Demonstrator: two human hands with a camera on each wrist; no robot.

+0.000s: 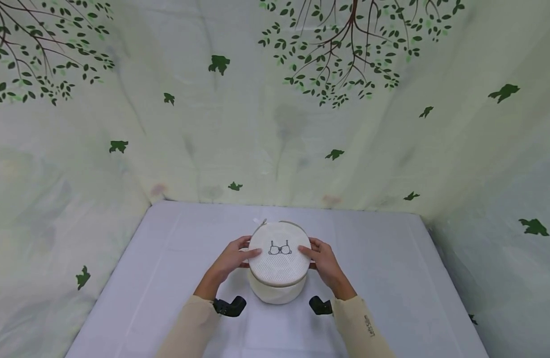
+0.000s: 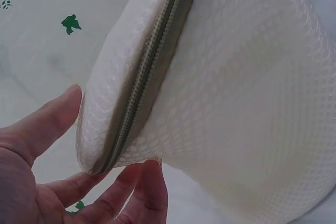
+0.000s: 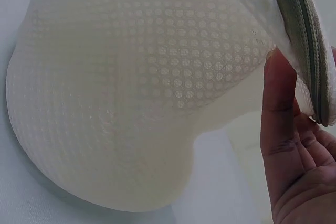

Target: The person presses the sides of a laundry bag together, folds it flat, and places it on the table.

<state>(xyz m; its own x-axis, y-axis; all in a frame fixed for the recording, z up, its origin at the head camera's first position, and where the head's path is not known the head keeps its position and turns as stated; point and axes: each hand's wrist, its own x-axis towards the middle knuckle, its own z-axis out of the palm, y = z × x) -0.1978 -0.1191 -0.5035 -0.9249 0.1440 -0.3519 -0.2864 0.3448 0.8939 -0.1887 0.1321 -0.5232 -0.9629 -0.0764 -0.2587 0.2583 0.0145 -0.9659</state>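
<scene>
A round white mesh bra wash bag [image 1: 279, 271] stands on the table, its flat lid tilted toward me and marked with a dark outline of a bra. My left hand [image 1: 232, 257] grips the lid's left edge, thumb on top and fingers behind. On the opposite edge, my right hand [image 1: 325, 261] holds on the same way. A greenish-brown zipper [image 2: 152, 59] runs round the lid's rim in the left wrist view. Below it, the soft mesh side [image 3: 110, 103] bulges out in the right wrist view. The bag's inside is hidden.
The white-covered table [image 1: 181, 228] reaches back to a pale hanging sheet [image 1: 275, 134] printed with branches and green leaves. Similar sheeting closes in both sides. Black wrist mounts [image 1: 230, 306] sit by the beige sleeves [image 1: 190, 325], close to the bag's base.
</scene>
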